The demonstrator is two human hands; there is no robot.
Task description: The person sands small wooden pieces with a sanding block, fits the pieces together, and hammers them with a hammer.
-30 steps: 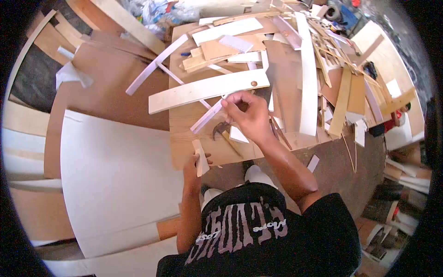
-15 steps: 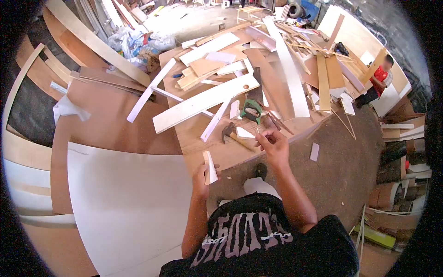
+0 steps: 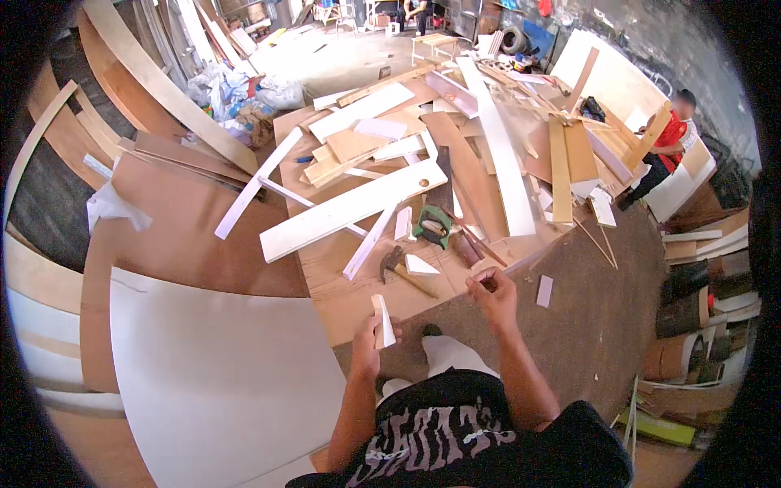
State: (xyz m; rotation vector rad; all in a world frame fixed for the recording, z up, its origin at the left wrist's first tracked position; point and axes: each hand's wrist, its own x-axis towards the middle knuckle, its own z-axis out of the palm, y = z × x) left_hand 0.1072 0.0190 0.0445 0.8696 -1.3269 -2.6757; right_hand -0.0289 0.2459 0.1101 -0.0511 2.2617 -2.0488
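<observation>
Gripping a small wooden piece (image 3: pixel 385 322) in curled fingers, the left hand (image 3: pixel 367 336) was just beyond the near edge of the counter (image 3: pixel 342 302), in front of the person's body. The piece stood roughly upright, its top showing above the fingers and a white face turned to the right. The right hand (image 3: pixel 495 298) hung well apart from it, near the same edge, with thumb and forefinger drawn close together; whether they pinched anything could not be told. Between the hands and a little farther in lay a hammer (image 3: pixel 416 281), a white offcut (image 3: pixel 421 265) just beside it. Behind these sat a green-handled saw (image 3: pixel 431 236), near a long white board (image 3: pixel 354 210) with a round mark. A pinkish offcut (image 3: pixel 544 290) lay on the floor (image 3: pixel 582 313) to the right.
</observation>
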